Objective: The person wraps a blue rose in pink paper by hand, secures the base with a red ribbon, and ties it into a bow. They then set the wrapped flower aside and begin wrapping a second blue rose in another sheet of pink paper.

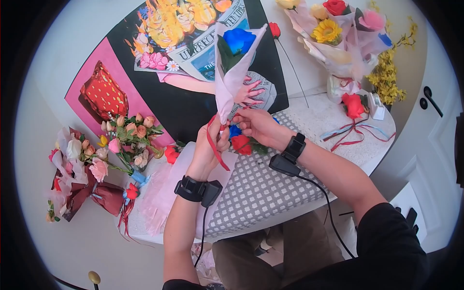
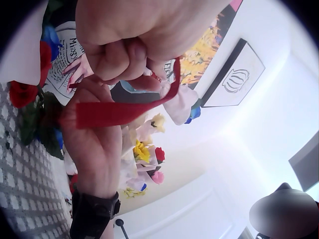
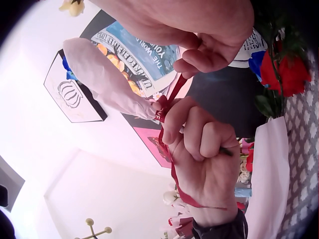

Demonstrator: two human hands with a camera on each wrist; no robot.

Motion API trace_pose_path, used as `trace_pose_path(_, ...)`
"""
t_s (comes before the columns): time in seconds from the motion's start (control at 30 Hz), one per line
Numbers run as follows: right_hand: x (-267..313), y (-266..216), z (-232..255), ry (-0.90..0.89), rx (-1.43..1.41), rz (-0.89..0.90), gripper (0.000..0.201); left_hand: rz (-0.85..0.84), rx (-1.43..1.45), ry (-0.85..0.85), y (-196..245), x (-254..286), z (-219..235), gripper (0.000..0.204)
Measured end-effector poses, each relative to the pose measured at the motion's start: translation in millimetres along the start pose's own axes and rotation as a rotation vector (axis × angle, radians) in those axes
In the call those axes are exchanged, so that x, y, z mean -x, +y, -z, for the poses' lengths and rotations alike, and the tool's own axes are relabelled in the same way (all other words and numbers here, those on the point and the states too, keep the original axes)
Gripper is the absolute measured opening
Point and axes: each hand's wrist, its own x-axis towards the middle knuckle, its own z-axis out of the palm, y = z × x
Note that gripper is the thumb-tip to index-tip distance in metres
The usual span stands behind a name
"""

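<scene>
My left hand (image 1: 212, 147) grips the narrow base of a single wrapped flower, a blue rose (image 1: 238, 40) in pale pink paper (image 1: 226, 94). A dark red ribbon (image 3: 174, 92) goes around the base of the wrap, close to the left thumb and forefinger. One ribbon end hangs down over the left palm and wrist. Between its thumb and fingers, my right hand (image 1: 263, 128) pinches the other part of the ribbon, which stretches taut from the wrap in the right wrist view. The flower stands upright above the table, its bloom mostly hidden by paper in both wrist views.
Below the hands lie red roses (image 1: 241, 144) and blue ones on a grey checked cloth (image 1: 270, 188), beside pale pink paper sheets (image 1: 166, 193). Bouquets (image 1: 96, 179) stand left, and a large one (image 1: 333, 53) back right. A tape dispenser (image 1: 376, 106) sits near ribbons (image 1: 355, 130).
</scene>
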Motion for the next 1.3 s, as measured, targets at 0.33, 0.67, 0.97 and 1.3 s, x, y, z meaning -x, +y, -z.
trace_pose_path(0.33, -2.5, 0.4, 1.5, -0.02, -0.025, 0.01, 0.016, 0.011, -0.064, -0.043, 4.7, 3.9, -7.4, 0.028)
trace_pose_path(0.67, -1.8, 0.6, 1.0, -0.012, 0.001, 0.025, 0.018, -0.056, -0.106, -0.036, 2.6, 1.3, -2.1, 0.032)
trace_pose_path(0.97, -1.7, -0.4, 0.5, 0.021, -0.001, 0.041, 0.018, -0.04, -0.09, 0.068, 4.8, 2.7, -9.6, 0.032)
trace_pose_path(1.3, 0.0, -2.0, -1.0, 0.022, 0.024, 0.07, 0.02, 0.046, -0.095, 0.049, -2.8, 1.1, -7.6, 0.026)
